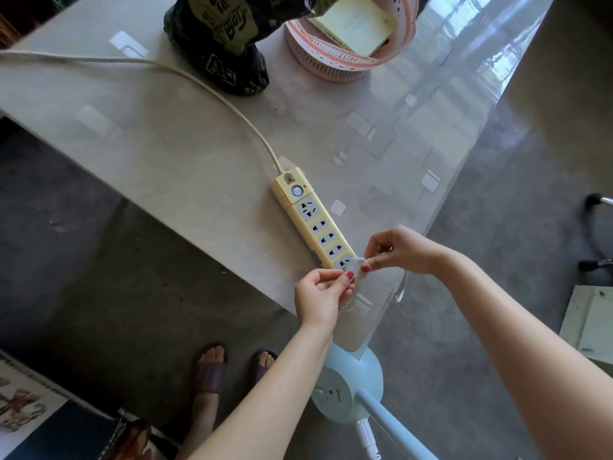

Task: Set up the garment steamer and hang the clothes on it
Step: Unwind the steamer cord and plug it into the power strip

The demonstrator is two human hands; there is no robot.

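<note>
Grey table (166,154) holds power strip (313,220) | both hands, left (320,293) and right (398,250), pinch a small clear wrapper (356,270) at strip's near end | steamer base (348,383) on floor below | risk: wrapper tearing, slipping free.

The steamer's pale blue pole (396,423) is cut off by the bottom edge.

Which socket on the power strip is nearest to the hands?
The last socket, at the strip's end farthest from its cord; the right hand and left hand hold a small clear piece beside it.
</note>
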